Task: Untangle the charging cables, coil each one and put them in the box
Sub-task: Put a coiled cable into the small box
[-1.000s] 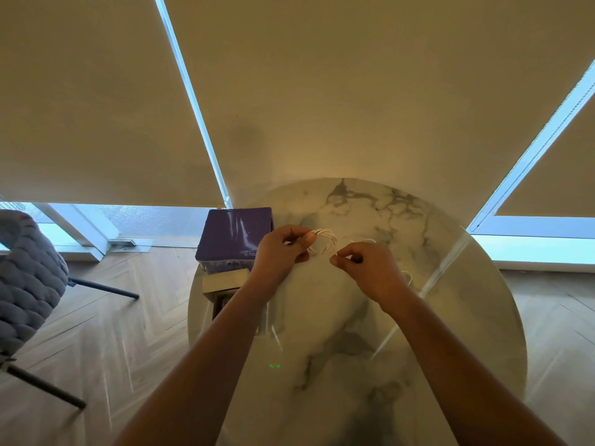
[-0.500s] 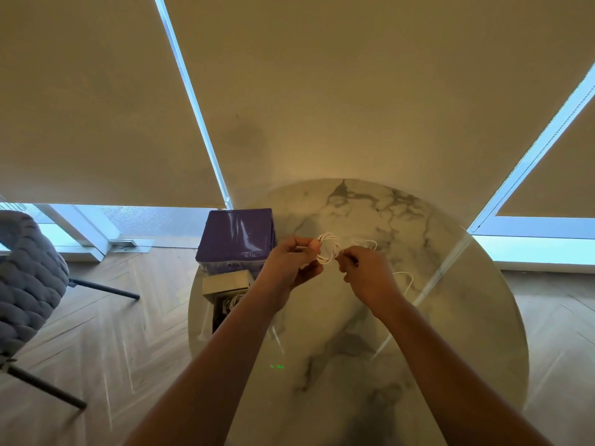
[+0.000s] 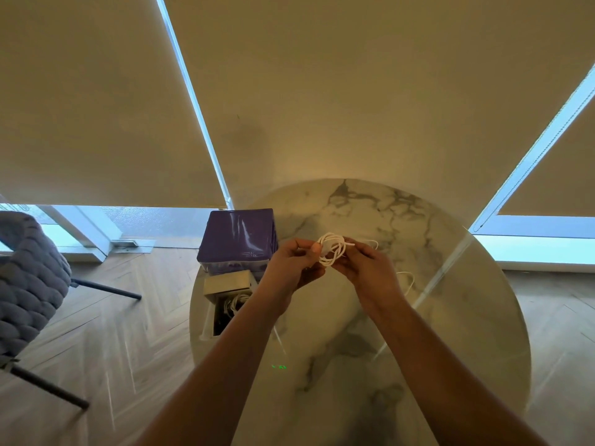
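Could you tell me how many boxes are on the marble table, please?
2: a closed purple box at the round marble table's far left edge, and an open beige cardboard box just nearer, holding white cables. The left forearm may hide part of it.

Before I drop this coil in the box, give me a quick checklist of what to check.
1. Left hand grips the white cable coil: ok.
2. Right hand holds the coil's other side: ok.
3. Cable fully wound: not ok, a loose tail trails onto the round marble table.
4. Small open cardboard box uncovered: ok.
5. Room left in the box: cannot tell, cables already inside.
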